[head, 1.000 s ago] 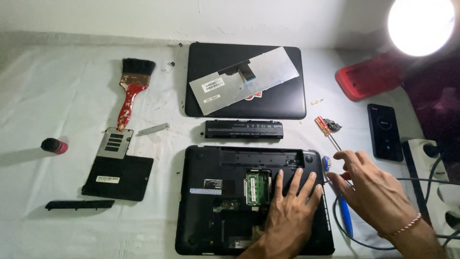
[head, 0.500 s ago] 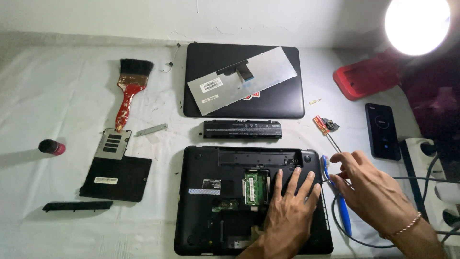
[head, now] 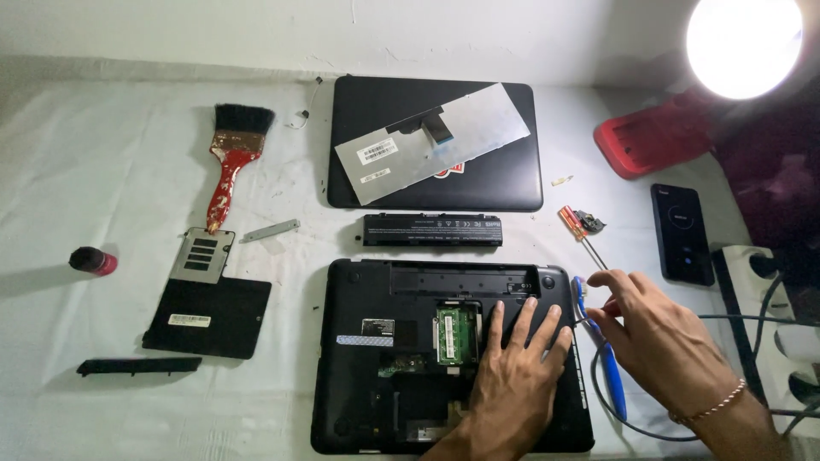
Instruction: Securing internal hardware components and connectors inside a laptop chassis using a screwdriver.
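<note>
Left hand (head: 512, 376) flat on laptop (head: 376, 401) (right edge), right hand (head: 658, 337) just beside.

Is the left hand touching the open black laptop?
Touching. The head view shows the left hand lying flat, fingers spread, directly on the upturned base of the open black laptop.

A white cloth (head: 128, 154), creased and lightly smudged, covers the table. Behind it runs a plain pale wall (head: 256, 34) with faint scuffs. At the upper right a round lamp (head: 741, 44) glares bright white, washing out that corner. The area just below the lamp, along the right edge, lies in deep shadow.
</note>
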